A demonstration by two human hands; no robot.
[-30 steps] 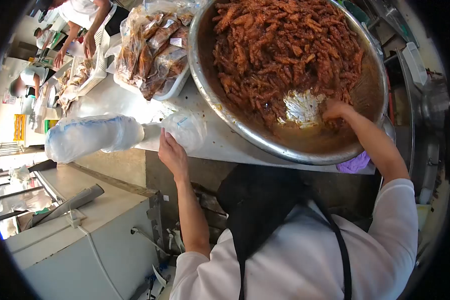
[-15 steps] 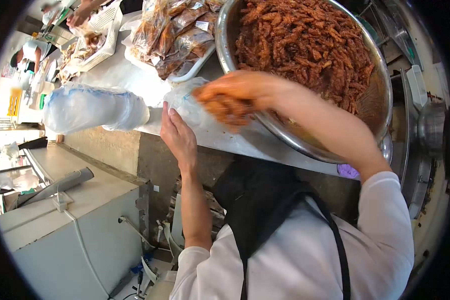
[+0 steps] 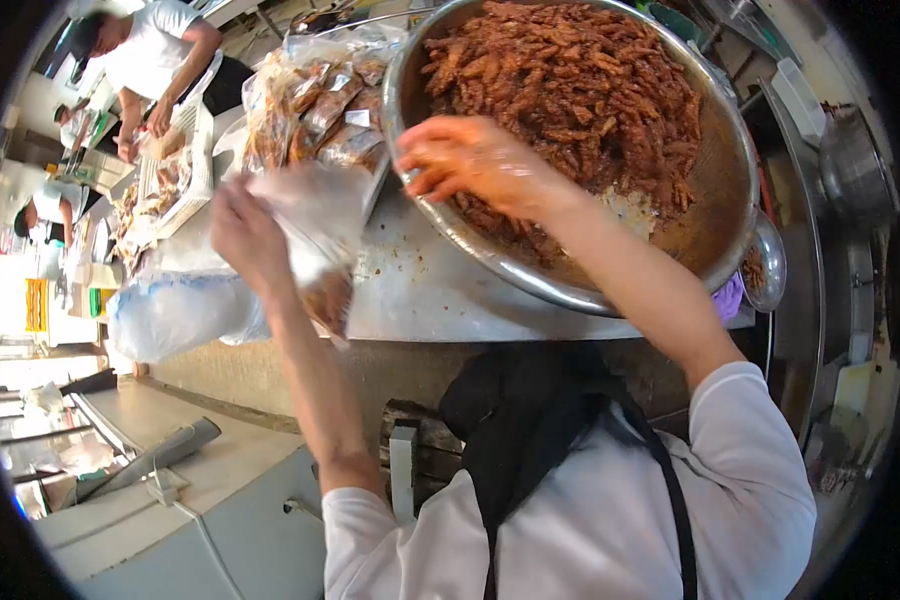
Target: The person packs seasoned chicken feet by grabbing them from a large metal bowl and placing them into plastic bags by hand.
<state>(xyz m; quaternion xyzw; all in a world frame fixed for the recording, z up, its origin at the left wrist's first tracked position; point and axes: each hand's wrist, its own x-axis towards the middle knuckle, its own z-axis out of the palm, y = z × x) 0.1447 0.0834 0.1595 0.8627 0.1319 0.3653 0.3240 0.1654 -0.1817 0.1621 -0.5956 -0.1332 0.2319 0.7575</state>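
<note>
White short sleeves and a black cloth apron are closest. Left hand is a bit blurry, but its grip is closed on a clear plastic bag, with reddish-brown saucy pieces down at the bottom, by the counter edge. Right hand is over the left side of a big round metal basin, grip loosely open, fingers sauce-coated. Basin's loaded with glossy reddish-brown chunks. Puffy clear plastic sits left, bagged brown goods beyond, then a white perforated crate and a white-shirted person.
</note>
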